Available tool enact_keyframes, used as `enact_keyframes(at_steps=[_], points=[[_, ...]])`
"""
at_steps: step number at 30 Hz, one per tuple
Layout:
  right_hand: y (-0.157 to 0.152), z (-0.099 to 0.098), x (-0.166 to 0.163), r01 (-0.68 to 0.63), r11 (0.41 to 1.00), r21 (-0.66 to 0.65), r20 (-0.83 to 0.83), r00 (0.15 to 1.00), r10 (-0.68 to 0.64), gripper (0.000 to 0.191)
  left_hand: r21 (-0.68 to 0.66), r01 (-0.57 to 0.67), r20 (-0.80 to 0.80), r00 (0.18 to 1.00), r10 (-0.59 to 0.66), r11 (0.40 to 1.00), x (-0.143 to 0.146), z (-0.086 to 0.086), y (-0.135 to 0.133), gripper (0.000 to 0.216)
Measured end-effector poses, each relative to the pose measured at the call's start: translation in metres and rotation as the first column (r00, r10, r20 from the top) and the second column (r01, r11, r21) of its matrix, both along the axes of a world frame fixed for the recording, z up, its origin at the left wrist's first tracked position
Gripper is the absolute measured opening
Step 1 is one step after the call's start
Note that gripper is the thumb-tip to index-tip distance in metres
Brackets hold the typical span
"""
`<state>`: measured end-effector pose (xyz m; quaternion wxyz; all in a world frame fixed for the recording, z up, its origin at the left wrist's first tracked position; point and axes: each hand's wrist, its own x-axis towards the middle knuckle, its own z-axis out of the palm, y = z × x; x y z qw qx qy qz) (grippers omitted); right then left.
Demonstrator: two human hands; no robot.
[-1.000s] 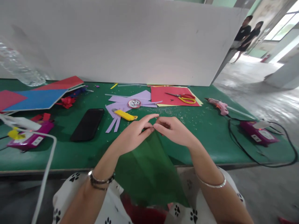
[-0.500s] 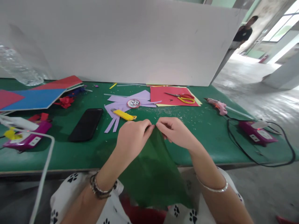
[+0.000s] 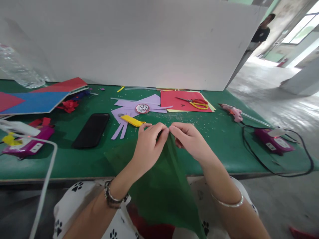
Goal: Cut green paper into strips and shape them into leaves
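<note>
We face a green bench (image 3: 221, 142) backed by a white board (image 3: 149, 43), with concrete floor (image 3: 281, 99) at 3 o'clock. Our left hand (image 3: 149, 142) and right hand (image 3: 190, 141) pinch the top of the green sheet (image 3: 161, 189) at 6 o'clock. The label on the purple box (image 3: 275, 143) is too small to read.

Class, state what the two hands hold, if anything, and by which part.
The left hand and right hand both pinch a green sheet at its top edge; the rest hangs down.

Thin, slightly sheer green paper (image 3: 161, 189); glossy black phone (image 3: 91, 129); matt green tabletop (image 3: 219, 139).
</note>
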<state>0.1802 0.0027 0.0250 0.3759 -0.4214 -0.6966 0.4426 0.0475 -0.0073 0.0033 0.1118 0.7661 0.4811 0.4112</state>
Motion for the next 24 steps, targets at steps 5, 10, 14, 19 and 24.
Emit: enact_keyframes(at_steps=[5, 10, 14, 19, 24], points=[[-0.005, -0.002, -0.007, 0.056, 0.998, 0.004, -0.060, 0.997, -0.056, 0.033, 0.027, 0.004, 0.189, 0.982, -0.009, 1.000, 0.002, -0.004, -0.001, 0.023], [-0.009, -0.002, -0.013, 0.114, 0.993, 0.037, -0.073, 0.991, -0.111, 0.033, 0.033, 0.000, 0.268, 0.963, -0.009, 0.999, 0.004, -0.003, -0.001, 0.022], [-0.011, -0.001, -0.015, 0.152, 0.987, 0.060, -0.073, 0.986, -0.148, 0.034, 0.057, -0.027, 0.281, 0.960, 0.010, 0.998, 0.004, -0.002, -0.002, 0.022], [-0.012, -0.002, -0.014, 0.177, 0.983, 0.053, -0.075, 0.982, -0.173, 0.033, -0.029, 0.061, 0.283, 0.958, -0.050, 0.998, -0.002, 0.001, -0.001, 0.025], [-0.011, -0.004, -0.008, 0.195, 0.980, 0.040, -0.050, 0.980, -0.193, 0.033, -0.183, 0.191, 0.216, 0.965, -0.150, 0.964, -0.012, 0.005, 0.003, 0.026]])
